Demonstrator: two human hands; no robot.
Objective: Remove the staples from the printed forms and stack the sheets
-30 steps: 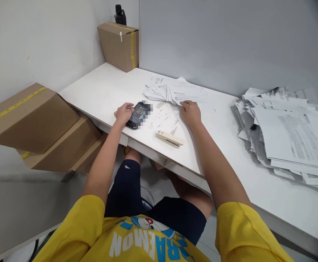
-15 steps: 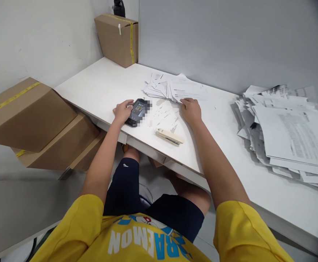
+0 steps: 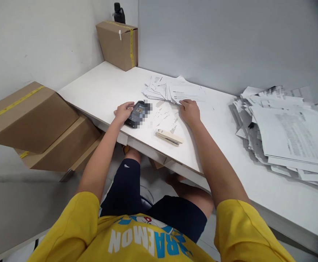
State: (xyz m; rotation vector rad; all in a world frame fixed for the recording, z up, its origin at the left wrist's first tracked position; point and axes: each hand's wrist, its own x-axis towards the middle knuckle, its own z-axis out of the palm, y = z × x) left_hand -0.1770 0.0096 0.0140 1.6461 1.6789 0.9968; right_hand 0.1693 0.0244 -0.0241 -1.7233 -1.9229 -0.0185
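A dark smartphone (image 3: 137, 113) with a lit screen lies near the front edge of the white table, partly blurred out by pixel blocks. My left hand (image 3: 124, 112) grips its left side, the thumb over the screen's edge. To the right, my right hand (image 3: 190, 112) has its fingers curled at the near edge of a pile of loose printed papers (image 3: 186, 91), pinching the edge there. A cream stapler (image 3: 169, 137) rests between my forearms, closer to me. Torn paper scraps (image 3: 165, 114) are strewn between the phone and my right hand.
A tall, untidy stack of papers (image 3: 297, 134) stands at the table's right. Cardboard boxes (image 3: 30, 120) with yellow tape are piled at the left; another box (image 3: 117, 45) sits in the back corner, with a black bottle (image 3: 119, 14) behind it. A grey panel borders the far edge.
The view has tilted slightly, so things appear a little lower. Both hands stay in nearly the same places, at the phone and at the papers.
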